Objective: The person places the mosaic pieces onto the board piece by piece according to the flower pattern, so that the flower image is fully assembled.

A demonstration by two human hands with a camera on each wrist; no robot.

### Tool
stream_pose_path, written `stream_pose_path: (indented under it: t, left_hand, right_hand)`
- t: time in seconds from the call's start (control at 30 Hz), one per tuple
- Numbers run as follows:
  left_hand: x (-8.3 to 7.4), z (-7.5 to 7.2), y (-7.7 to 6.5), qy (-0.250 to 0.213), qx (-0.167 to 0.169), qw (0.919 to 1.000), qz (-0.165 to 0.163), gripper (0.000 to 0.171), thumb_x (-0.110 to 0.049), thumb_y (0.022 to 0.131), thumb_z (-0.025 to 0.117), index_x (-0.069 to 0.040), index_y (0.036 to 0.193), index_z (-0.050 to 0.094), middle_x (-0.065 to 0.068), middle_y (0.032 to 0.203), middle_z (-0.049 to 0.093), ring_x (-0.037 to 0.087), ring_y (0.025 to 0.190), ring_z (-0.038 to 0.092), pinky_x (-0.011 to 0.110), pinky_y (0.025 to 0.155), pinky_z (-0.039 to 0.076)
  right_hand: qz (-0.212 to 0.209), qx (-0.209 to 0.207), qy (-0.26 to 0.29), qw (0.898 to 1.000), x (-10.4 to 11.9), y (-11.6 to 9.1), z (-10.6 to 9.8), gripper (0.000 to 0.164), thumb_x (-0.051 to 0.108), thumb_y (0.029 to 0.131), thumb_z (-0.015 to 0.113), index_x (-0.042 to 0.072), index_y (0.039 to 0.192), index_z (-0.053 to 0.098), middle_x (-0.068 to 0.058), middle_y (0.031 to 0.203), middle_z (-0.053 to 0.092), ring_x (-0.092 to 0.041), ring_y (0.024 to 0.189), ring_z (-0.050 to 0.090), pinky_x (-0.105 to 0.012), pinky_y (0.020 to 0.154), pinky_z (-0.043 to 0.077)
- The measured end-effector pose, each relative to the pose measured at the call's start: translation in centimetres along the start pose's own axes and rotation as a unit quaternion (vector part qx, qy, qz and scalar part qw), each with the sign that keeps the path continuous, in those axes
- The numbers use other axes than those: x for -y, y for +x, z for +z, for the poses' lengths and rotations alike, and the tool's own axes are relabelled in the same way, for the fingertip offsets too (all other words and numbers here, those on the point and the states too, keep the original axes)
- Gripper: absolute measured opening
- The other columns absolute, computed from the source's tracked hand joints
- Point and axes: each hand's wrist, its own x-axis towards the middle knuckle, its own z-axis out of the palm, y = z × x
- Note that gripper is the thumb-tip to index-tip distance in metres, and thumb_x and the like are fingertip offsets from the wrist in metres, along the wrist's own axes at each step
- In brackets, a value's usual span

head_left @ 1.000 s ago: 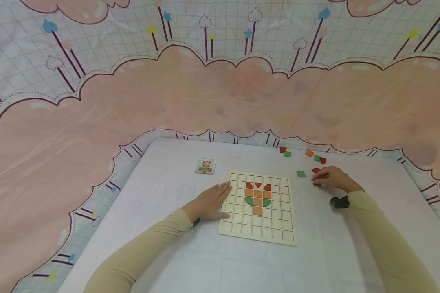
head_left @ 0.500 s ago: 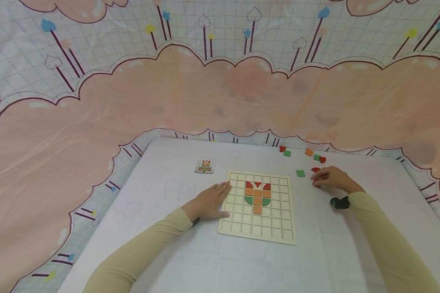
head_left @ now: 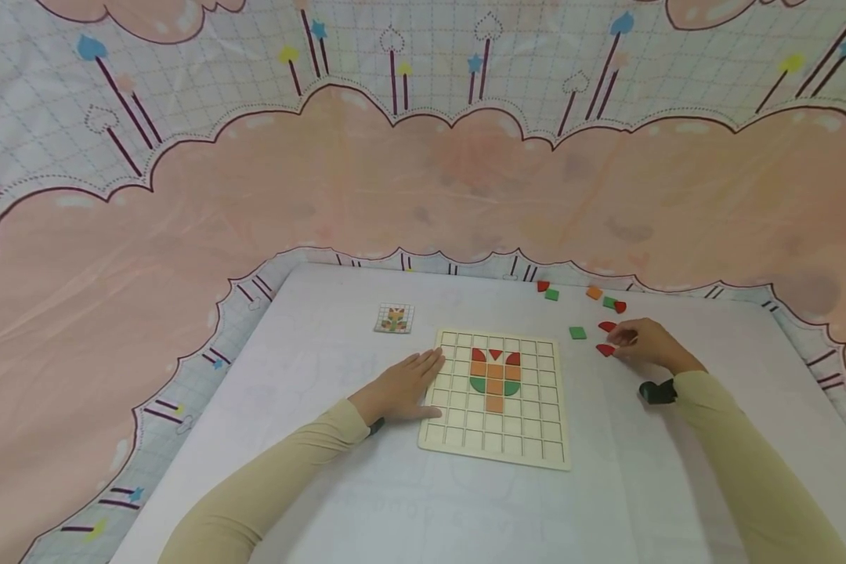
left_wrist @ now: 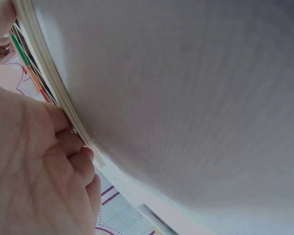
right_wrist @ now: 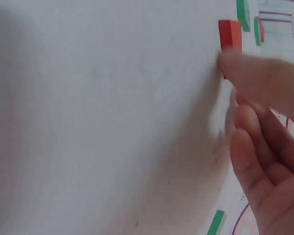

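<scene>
My left hand lies over the left edge of a pale wooden grid board, fingers stretched out and thumb apart. In the left wrist view its fingertips meet the board's edge. Red, orange and green tiles form a tulip-like figure on the board. To the right of it, my right hand is close over the table, fingertips beside a red curved tile. The right wrist view has the thumb overlapping that red tile, the other fingers loosely bent and apart from it. Another red tile lies just behind.
Beyond the board's left corner lies a small pattern card. Loose tiles are scattered at the back right: a green square, an orange square, a red tile and several others. A patterned cloth rises behind the table.
My right hand has shifted slightly right, and the red tile earlier partly covered by its fingers now shows at the fingertips. The left hand and the board stay put.
</scene>
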Motion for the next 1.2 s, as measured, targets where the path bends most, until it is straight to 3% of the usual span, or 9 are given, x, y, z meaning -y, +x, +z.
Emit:
stream_pose_path:
  t: [0.3,0.53,0.67,0.93,1.07,1.2]
  left_hand:
    - [0.0,-0.2,0.0,-0.002,0.004,1.0000,0.002,0.091,-0.064,0.090,0.041,-0.003,0.151,0.011,0.012,0.159,0.007,0.023,0.148,0.011,0.035,0.121,0.016]
    - [-0.1,-0.3,-0.1,-0.009,0.000,1.0000,0.002,0.091,-0.063,0.090,0.043,-0.003,0.151,0.013,0.013,0.159,0.010,0.024,0.147,0.013,0.037,0.120,0.018]
    - [-0.1,-0.3,-0.1,-0.004,0.005,1.0000,-0.001,0.091,-0.064,0.090,0.042,-0.003,0.151,0.012,0.012,0.159,0.008,0.023,0.148,0.011,0.035,0.121,0.017]
    - [-0.1,-0.3,-0.1,-0.004,0.004,1.0000,-0.001,0.091,-0.064,0.090,0.042,-0.003,0.151,0.012,0.012,0.159,0.008,0.023,0.147,0.011,0.036,0.121,0.017]
    - [-0.1,-0.3,-0.1,-0.002,0.007,1.0000,-0.004,0.092,-0.064,0.089,0.042,-0.004,0.151,0.011,0.012,0.159,0.008,0.023,0.148,0.011,0.036,0.121,0.017]
    - [0.0,-0.2,-0.1,-0.001,0.002,1.0000,-0.001,0.091,-0.064,0.089,0.042,-0.003,0.151,0.013,0.012,0.159,0.009,0.023,0.147,0.012,0.036,0.120,0.017]
  right_hand:
    - [0.023,-0.010,-0.006,1.000,0.0,0.5,0.4,0.033,0.026,0.076,0.078,0.000,0.096,0.069,-0.007,0.086,0.064,-0.019,0.081,0.055,-0.025,0.070,0.047]
    - [0.018,0.020,0.004,1.000,0.4,0.4,0.3,0.028,0.015,0.080,0.073,0.002,0.104,0.069,-0.015,0.103,0.066,-0.028,0.095,0.059,-0.045,0.086,0.052]
    - [0.014,0.022,0.013,1.000,0.3,0.3,0.3,0.030,0.016,0.080,0.074,0.001,0.106,0.069,-0.018,0.105,0.066,-0.031,0.098,0.059,-0.047,0.089,0.052]
    - [-0.014,0.000,0.019,1.000,0.8,0.1,0.9,0.027,0.014,0.078,0.075,0.000,0.101,0.069,-0.013,0.096,0.067,-0.021,0.087,0.060,-0.028,0.075,0.053]
    - [-0.046,-0.010,0.023,0.999,2.4,0.0,1.9,0.025,0.013,0.077,0.075,0.003,0.100,0.070,-0.007,0.090,0.065,-0.015,0.081,0.055,-0.019,0.069,0.049]
    - [-0.071,-0.010,0.025,0.997,5.0,-0.1,3.4,0.024,0.016,0.077,0.076,0.007,0.099,0.071,-0.004,0.092,0.065,-0.015,0.083,0.052,-0.019,0.072,0.048]
